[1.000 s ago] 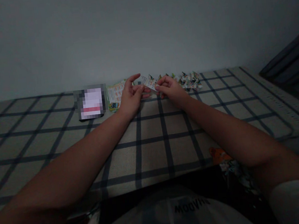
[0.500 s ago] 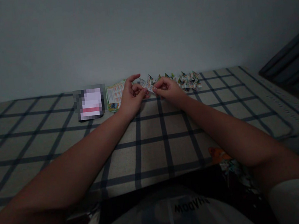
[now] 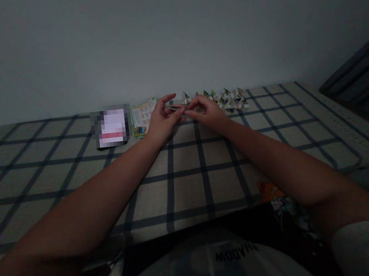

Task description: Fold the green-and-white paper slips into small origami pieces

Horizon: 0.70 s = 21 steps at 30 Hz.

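My left hand (image 3: 166, 115) and my right hand (image 3: 204, 109) meet over the far part of the table. Between their fingertips is a small piece of printed paper (image 3: 176, 107), seen nearly edge-on and partly covered by the fingers. The left thumb presses on it while the left index finger sticks out above. Thumb and index finger of the right hand pinch its right end. Just right of the hands lies a group of several small folded paper pieces (image 3: 233, 99). Left of my left hand rests a stack of printed paper sheets (image 3: 141, 116), its right edge hidden by that hand.
A phone-like device with a blurred screen (image 3: 112, 127) lies left of the sheets. A checked cloth (image 3: 186, 155) covers the table, which meets a plain wall (image 3: 174, 38) at the back. An orange bear-shaped figure (image 3: 269, 189) shows at the near edge, beside my right forearm.
The paper between my hands has turned from showing its printed face to nearly edge-on. My right fingertips have moved slightly left, closer to the left ones.
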### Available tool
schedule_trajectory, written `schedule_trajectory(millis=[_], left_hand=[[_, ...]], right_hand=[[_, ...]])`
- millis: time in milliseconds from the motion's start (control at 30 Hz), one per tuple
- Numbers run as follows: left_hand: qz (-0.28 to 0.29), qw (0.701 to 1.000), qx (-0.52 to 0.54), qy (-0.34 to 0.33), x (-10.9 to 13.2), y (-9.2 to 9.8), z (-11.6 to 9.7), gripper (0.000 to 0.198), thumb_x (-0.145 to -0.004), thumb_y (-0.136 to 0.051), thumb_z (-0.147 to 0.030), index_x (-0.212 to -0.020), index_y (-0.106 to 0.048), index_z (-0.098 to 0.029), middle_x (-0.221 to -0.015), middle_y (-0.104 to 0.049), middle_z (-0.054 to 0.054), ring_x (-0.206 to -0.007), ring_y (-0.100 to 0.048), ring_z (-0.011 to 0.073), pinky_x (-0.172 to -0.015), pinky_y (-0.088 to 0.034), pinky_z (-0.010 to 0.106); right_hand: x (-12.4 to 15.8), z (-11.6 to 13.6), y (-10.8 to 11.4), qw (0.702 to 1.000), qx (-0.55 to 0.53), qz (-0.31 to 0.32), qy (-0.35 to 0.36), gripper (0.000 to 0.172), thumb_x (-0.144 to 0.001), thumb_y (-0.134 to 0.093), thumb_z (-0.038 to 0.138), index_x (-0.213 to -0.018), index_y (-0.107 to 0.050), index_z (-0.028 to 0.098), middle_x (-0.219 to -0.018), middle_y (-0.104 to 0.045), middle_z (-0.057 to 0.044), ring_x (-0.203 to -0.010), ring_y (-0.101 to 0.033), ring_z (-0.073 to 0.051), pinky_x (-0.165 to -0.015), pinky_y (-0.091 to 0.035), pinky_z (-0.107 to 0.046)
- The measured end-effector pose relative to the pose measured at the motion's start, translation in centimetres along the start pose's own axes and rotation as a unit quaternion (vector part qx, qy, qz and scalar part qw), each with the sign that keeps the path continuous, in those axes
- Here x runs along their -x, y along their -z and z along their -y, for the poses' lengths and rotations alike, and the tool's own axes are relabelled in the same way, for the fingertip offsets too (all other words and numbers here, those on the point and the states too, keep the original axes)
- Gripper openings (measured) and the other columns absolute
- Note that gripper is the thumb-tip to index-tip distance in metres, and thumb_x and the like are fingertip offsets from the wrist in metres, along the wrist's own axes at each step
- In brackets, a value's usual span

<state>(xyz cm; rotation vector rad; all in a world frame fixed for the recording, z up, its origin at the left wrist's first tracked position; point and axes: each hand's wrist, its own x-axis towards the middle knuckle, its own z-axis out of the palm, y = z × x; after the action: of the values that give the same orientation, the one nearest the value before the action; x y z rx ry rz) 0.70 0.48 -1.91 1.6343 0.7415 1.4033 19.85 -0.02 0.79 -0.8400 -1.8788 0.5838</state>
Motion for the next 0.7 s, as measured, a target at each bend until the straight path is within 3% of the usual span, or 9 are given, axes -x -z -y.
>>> schedule_trajectory(millis=[200, 467, 700], left_hand=[[-0.015, 1.000, 0.000, 0.003, 0.12, 0.00, -0.11, 0.074, -0.078, -0.082, -0.050, -0.138, -0.047, -0.027, -0.087, -0.070, 0.002, -0.083, -0.074, 0.0200, -0.081, -0.064, 0.038], [-0.009, 0.999, -0.038, -0.025, 0.17, 0.06, -0.16, 0.065, -0.081, -0.078, -0.040, -0.136, -0.049, -0.026, -0.087, -0.071, 0.001, -0.081, -0.073, 0.0186, -0.079, -0.061, 0.034], [0.019, 0.996, -0.075, -0.047, 0.39, -0.28, -0.29, 0.062, -0.081, -0.074, -0.034, -0.137, -0.048, -0.026, -0.102, -0.073, 0.005, -0.090, -0.072, 0.0192, -0.083, -0.059, 0.034]], right_hand=[[-0.03, -0.40, -0.08, 1.000, -0.009, -0.001, -0.010, 0.032, -0.084, -0.066, 0.049, -0.098, -0.068, 0.020, -0.090, -0.069, -0.005, -0.079, -0.058, -0.017, -0.078, -0.048, -0.032], [0.14, -0.23, -0.16, 1.000, 0.013, 0.007, -0.025, 0.026, -0.084, -0.065, 0.043, -0.095, -0.070, 0.019, -0.086, -0.071, -0.005, -0.079, -0.060, -0.018, -0.075, -0.049, -0.032], [0.13, 0.31, -0.15, 0.998, 0.034, 0.007, -0.051, 0.011, -0.078, -0.064, 0.029, -0.083, -0.062, 0.020, -0.076, -0.066, -0.002, -0.069, -0.055, -0.015, -0.067, -0.045, -0.029]])
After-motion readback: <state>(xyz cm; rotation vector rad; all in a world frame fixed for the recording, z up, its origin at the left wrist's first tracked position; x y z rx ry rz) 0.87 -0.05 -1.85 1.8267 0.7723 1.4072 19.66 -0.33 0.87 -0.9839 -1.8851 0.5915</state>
